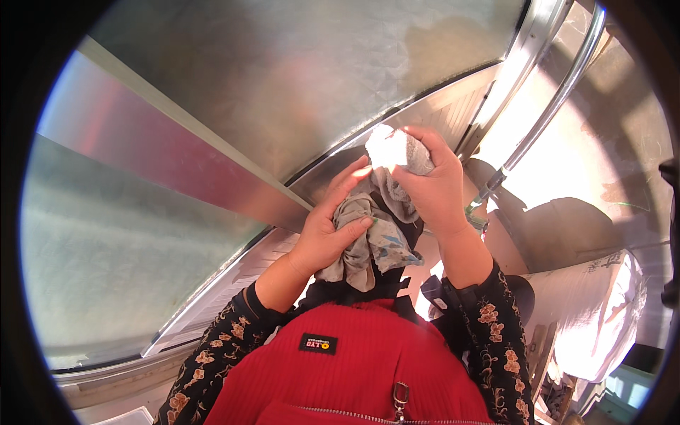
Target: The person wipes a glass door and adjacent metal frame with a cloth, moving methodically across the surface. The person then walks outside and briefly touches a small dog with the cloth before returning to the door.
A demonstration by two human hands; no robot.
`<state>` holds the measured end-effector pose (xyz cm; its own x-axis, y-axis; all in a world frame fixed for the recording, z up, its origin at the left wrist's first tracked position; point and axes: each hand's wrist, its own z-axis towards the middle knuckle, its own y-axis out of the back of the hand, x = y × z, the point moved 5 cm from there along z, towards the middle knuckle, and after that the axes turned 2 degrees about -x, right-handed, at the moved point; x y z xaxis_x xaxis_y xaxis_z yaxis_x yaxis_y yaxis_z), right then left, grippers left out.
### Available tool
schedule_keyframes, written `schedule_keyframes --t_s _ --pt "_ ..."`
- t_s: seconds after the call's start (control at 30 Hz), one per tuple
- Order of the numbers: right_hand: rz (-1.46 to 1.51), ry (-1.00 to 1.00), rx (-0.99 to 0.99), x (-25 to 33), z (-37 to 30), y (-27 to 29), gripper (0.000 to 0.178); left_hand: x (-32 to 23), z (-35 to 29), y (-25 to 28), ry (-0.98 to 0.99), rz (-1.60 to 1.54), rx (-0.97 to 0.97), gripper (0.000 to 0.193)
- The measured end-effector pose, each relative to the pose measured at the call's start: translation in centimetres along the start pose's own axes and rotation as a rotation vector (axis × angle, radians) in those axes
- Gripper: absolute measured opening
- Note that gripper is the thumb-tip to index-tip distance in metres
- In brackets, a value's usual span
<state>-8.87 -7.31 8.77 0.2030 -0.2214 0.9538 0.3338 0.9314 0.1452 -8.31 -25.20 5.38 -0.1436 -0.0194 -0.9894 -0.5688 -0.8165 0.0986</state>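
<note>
"So, straight to the fingers! The right hand (440, 185) is clamped on a white cloth (421, 154), forefinger curled over its top, thumb pressing from the near side."

"And the left hand (322, 234)?"

"Closed loosely on a grey cloth (358, 248): thumb laid across the front, the other fingers stretched out along the far side, the fabric bunched between them."

"How near do those left fingertips come to the white bundle?"

"Just beside its lower left edge. Contact? I can't tell, the sun burns that spot out. Nor can I say whether white and grey are two cloths or one."

"Below the thumb, then?"

"Grey folds hanging free, blue patches on the lower right part, right above the red garment (354, 361) with its metal clip (400, 397)."

"Moving out along the arms: black sleeves (494, 333), flowered, at both wrists."

"Beyond the hands, a big cloudy pane (319, 64), and a broad metal bar (170, 134) slanting down from the upper left toward the left hand."

"Over on the right, a shiny metal tube (549, 113) leans across sunlit ground, and lower down sits a bulky white sack (591, 304)."
</note>
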Motion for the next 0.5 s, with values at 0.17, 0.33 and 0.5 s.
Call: schedule_keyframes --t_s 0.17,0.33,0.5 --pt "-0.606 0.703 0.27 2.5 1.6 -5.4 0.026 -1.3 -2.0 1.5 -0.089 0.441 0.039 0.049" --pt "-0.8 0.764 0.288 0.5 1.1 -6.3 0.027 -1.6 -2.5 1.9 -0.123 0.695 0.066 0.056" --pt "-0.763 0.853 0.15 -1.4 3.6 -2.4 0.024 -1.7 -2.1 1.6 -0.134 0.754 0.104 0.059"
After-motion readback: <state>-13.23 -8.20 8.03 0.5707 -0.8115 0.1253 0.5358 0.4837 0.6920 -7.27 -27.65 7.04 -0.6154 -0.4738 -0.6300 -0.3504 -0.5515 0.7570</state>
